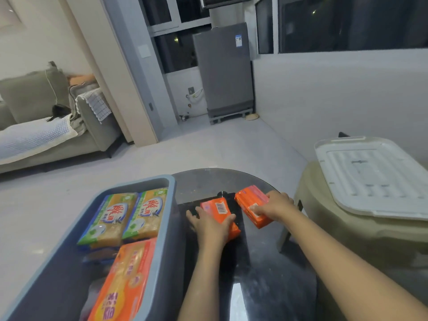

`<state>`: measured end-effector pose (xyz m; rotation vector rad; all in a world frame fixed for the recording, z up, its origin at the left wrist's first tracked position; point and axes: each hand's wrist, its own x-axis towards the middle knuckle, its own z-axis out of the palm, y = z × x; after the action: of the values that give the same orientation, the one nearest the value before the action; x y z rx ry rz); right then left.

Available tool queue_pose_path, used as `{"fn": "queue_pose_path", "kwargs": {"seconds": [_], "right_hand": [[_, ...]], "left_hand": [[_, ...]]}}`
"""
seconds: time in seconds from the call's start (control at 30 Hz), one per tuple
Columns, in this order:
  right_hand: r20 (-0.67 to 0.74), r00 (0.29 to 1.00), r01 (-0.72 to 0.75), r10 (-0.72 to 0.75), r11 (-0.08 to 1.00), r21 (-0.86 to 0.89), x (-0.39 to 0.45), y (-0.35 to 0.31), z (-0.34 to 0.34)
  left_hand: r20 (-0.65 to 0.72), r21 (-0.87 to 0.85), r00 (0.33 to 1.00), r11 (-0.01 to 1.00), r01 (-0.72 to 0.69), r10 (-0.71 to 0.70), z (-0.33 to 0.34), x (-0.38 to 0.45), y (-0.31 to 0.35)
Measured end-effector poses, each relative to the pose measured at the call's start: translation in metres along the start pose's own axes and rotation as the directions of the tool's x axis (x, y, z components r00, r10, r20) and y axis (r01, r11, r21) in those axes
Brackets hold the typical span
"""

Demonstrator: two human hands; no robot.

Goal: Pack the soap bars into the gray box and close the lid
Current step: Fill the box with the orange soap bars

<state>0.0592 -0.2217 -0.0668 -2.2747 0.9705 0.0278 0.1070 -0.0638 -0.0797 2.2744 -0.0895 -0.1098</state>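
Two orange soap bars sit under our hands on the dark round table [231, 181], one for each hand. Our left hand [209, 224] curls over the nearer orange bar [218, 208], thumb on its right edge and fingers down its left side, so the grip is closed around the bar with its barcode label facing up. Our right hand [276, 205] clasps the farther orange bar [251, 200] from the right, fingers wrapped over its top and near end. Both bars lie just right of the gray box [172, 205], side by side and a little apart from each other; whether either is lifted off the glass we cannot tell.

Inside the gray box, which stands open, we count three wrapped packs on top: two yellow packs with green and blue edges, one on the left [108, 218] and one on the right [144, 213], lying side by side at the far end, and one large orange pack [126, 279] at the near end, tilted. Something blue shows beneath them, too hidden to name.

One white lid [372, 177] rests on one beige stool [361, 232], well to the right of the box, beyond the table's edge. Far behind the box stand a gray sofa [34, 100] to the left and a gray cabinet [224, 68] by the windows.
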Motion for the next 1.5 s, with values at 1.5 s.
{"fn": "queue_pose_path", "kwargs": {"seconds": [1.5], "right_hand": [[-0.081, 0.873, 0.232, -0.481, 0.263, 0.937, -0.214, -0.063, -0.001]], "left_hand": [[-0.059, -0.541, 0.955, 0.794, -0.276, 0.292, -0.22, -0.138, 0.005]]}}
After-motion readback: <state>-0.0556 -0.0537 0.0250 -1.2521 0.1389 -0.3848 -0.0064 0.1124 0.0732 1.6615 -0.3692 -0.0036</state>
